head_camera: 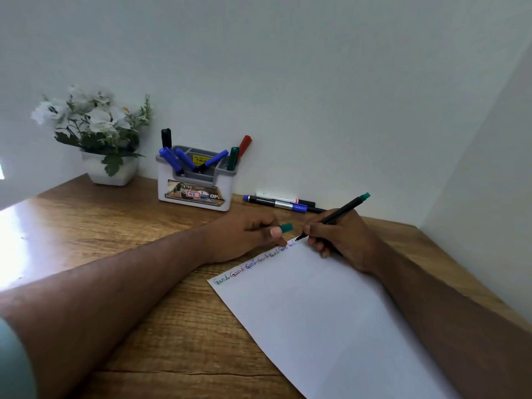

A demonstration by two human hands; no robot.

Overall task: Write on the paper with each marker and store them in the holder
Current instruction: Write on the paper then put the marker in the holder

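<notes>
A white paper [331,318] lies on the wooden desk, with a row of coloured words along its top edge. My right hand [342,240] grips a black marker with a green end [339,213], its tip touching the paper's top right corner. My left hand [247,234] rests at the paper's top edge and pinches the green cap [286,227]. The white and grey holder [195,182] stands against the wall with several markers in it: blue, black, green, red. Loose markers [283,203] lie by the wall behind my hands.
A white pot of white flowers [95,133] stands left of the holder. White walls close the desk at the back and on the right. Bright glare lies on the desk's left side [17,234].
</notes>
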